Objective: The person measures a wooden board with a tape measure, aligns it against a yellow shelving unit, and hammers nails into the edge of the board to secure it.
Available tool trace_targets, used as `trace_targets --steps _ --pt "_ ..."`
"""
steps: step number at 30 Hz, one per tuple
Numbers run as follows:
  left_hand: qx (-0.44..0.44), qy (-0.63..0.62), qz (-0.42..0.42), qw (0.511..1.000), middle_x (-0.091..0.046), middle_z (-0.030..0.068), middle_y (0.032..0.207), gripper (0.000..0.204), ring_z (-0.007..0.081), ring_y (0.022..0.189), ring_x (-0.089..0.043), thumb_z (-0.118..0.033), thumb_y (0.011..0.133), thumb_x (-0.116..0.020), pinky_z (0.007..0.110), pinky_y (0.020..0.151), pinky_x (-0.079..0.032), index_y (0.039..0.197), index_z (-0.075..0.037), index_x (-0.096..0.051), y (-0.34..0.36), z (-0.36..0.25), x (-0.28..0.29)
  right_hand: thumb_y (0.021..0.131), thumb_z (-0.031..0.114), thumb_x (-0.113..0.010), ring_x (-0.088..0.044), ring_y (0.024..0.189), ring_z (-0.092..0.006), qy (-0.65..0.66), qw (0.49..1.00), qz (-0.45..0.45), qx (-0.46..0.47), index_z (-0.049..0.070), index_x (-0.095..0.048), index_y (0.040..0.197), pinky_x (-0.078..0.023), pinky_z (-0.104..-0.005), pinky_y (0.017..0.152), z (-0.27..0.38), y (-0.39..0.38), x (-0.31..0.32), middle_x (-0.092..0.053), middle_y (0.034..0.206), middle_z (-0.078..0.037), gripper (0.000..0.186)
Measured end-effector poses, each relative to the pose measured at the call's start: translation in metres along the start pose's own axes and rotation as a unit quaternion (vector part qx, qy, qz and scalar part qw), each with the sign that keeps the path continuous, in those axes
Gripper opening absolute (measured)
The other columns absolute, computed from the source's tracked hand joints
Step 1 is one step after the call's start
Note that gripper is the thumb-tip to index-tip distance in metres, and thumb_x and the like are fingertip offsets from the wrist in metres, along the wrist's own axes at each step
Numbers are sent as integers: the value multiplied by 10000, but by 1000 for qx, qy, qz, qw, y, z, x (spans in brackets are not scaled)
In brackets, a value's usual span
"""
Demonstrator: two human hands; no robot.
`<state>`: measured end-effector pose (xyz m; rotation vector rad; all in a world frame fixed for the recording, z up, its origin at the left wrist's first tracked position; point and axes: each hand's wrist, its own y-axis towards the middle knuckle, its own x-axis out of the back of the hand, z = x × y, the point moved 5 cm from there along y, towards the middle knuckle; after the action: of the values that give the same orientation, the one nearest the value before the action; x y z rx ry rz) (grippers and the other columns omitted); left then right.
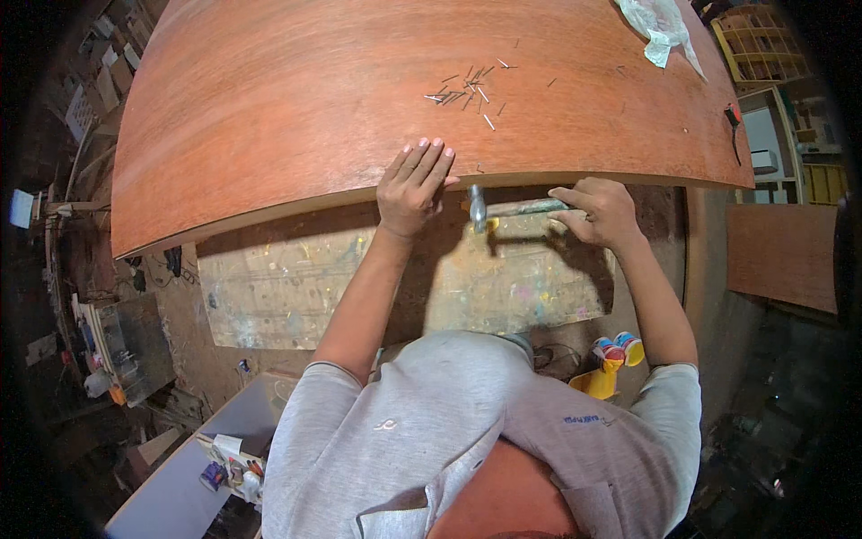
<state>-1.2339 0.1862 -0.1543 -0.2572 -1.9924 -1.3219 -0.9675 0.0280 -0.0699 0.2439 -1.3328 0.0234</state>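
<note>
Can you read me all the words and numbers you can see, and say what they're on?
Grey shirt, chest: dark lettering, too small and blurred to quote.
Grey shirt, other side: small pale emblem, no clear letters.
Colourful containers: any print too blurred.
Hammer: none visible.

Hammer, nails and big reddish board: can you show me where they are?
Hammer [525, 208], head view: on its handle.
Nails [470, 85], head view: middle of the pile.
Reddish board [350, 103], head view: bare flat top.

Wood-grained reddish panel [296, 117], smooth and faintly glossed; hammer head [477, 209], formed of shiny metal; slim metal nails [469, 87]; bag [654, 25], crumpled, made of translucent plastic; shirt [449, 377], sewn from matt cloth; board [269, 292], paint-spattered, roughened, matt
</note>
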Motion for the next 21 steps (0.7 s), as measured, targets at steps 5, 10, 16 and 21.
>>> trace_targets --steps 5,10,16,21 --pt "21 -20 12 1000 -774 69 1350 425 276 1262 -731 -307 904 -850 455 1116 -558 1304 -174 -799 -1 1 1 1009 316 -763 -769 862 -297 242 949 14 -203 56 -791 1209 -601 -393 833 7 -35 -3 -801 977 -128 330" --pt "23 -21 16 999 -766 77 1370 427 283 1278 -723 -299 906 -850 456 1123 -555 1310 -174 -796 -1 3 4 1091 347 -674 -696 874 -214 332 894 -38 -299 26 -721 1276 -573 -402 842 35 -40 2 -744 949 -69 374" --pt "36 -84 97 991 -732 42 1438 534 311 1391 -645 -111 863 -819 508 1181 -504 1383 -213 -752 22 -11 8 1131 406 -585 -743 948 -399 229 912 -67 -333 44 -706 1285 -559 -476 838 48 -27 5 -755 1002 -234 412" --pt "17 -120 185 975 -694 -52 1507 726 288 1474 -579 53 797 -744 514 1256 -411 1441 -282 -718 15 -12 0 1114 403 -612 -726 997 -490 213 919 -43 -330 70 -723 1274 -554 -519 840 65 -32 -9 -749 1021 -287 385"
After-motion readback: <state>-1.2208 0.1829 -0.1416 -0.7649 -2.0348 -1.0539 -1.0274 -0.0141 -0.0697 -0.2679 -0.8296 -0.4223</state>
